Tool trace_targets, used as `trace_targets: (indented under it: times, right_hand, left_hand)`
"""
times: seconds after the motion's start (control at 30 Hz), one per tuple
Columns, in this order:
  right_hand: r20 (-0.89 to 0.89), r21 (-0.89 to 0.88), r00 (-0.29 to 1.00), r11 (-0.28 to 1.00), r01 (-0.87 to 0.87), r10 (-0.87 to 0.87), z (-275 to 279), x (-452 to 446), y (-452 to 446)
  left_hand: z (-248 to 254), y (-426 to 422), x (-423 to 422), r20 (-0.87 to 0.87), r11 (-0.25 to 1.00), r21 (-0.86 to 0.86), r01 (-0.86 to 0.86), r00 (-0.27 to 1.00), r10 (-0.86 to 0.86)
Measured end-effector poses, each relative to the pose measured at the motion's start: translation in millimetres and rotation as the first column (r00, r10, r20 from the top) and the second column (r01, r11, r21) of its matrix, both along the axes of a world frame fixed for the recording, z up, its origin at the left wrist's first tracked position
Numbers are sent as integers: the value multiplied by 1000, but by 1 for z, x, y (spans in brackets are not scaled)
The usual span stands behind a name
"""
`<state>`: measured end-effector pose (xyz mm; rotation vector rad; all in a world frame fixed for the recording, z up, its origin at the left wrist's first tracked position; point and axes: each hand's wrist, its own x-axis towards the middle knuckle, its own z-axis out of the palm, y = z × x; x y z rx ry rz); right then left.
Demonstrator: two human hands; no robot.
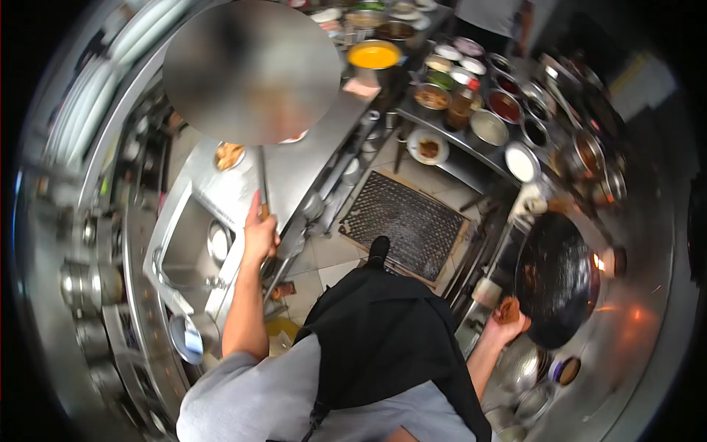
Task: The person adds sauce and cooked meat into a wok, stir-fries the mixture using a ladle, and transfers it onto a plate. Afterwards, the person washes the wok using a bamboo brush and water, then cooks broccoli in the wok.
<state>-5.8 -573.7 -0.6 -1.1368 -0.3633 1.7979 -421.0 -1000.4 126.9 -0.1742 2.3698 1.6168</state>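
My left hand (261, 234) is closed around the wooden grip of a long-handled metal cooking utensil (262, 173), held over the steel counter. A blurred patch hides its far end, so I cannot tell ladle from spatula. Near that end is a bowl of pale yellow-brown food pieces (229, 155). On the other side, my right hand (513, 326) is closed on a brown cloth-like thing (507, 309) at the edge of a large black wok (557, 283). The wok's inside looks dark and shiny. A flame (599, 261) shows beside its far rim.
A steel counter (283, 173) and sink (184, 239) lie left. Several bowls and a sauce bottle (462, 105) crowd the right-hand table. A dark perforated mat (403, 221) covers the floor ahead. Another person (490, 18) stands at the back. Metal bowls (523, 366) sit below the wok.
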Motion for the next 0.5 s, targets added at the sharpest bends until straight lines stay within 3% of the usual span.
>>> trace_targets:
  times: [0.07, 0.13, 0.2, 0.23, 0.27, 0.3, 0.33, 0.4, 0.5]
  right_hand:
    - [54, -48, 993, 993, 110, -107, -10, 5, 8]
    - [47, -12, 987, 988, 155, -154, -4, 12, 1]
    - [43, -52, 954, 953, 297, -295, -21, 18, 1]
    - [-10, -48, 960, 959, 279, -279, -35, 26, 1]
    - [-60, -12, 958, 960, 279, -279, -13, 24, -5]
    - [-17, -82, 943, 941, 329, -331, 20, 18, -10]
    - [-100, -2, 933, 938, 348, -346, 24, 24, -15]
    - [-179, -68, 913, 931, 359, -365, -1, 31, -15]
    - [-45, -92, 884, 883, 461, -466, -11, 23, -19]
  left_hand:
    - [4, -2, 7, 78, 886, 464, -1, 996, -40]
    - [41, 21, 34, 165, 873, 487, 34, 978, -130]
    - [52, 48, 57, 163, 808, 548, 217, 920, -358]
    - [55, 65, 63, 164, 759, 584, 288, 874, -458]
    - [58, 88, 69, 176, 700, 600, 388, 789, -588]
    - [64, 111, 81, 180, 631, 616, 472, 695, -696]
    - [75, 143, 100, 205, 598, 602, 529, 622, -756]
    - [94, 203, 135, 248, 366, 616, 698, 270, -930]
    - [106, 275, 193, 228, -103, 622, 776, -305, -925]
